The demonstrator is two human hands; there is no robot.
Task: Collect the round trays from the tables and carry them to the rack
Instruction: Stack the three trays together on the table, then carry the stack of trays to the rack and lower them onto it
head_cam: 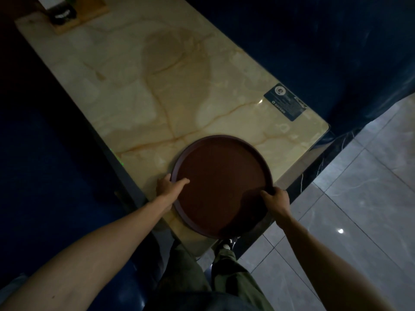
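Observation:
A round dark brown tray (221,176) lies at the near end of a long cream marble table (134,90), its near edge hanging over the table's end. My left hand (168,185) grips the tray's left rim, thumb lying inside the tray and fingers outside. My right hand (275,198) is closed over the right rim at the table's corner. The tray carries nothing. No rack is in view.
A dark sticker (285,102) sits at the table's right edge. A wooden board with a dark holder (64,13) stands at the far end. Dark blue seating (314,41) flanks the table on both sides. Grey tiled floor (359,209) lies to the right.

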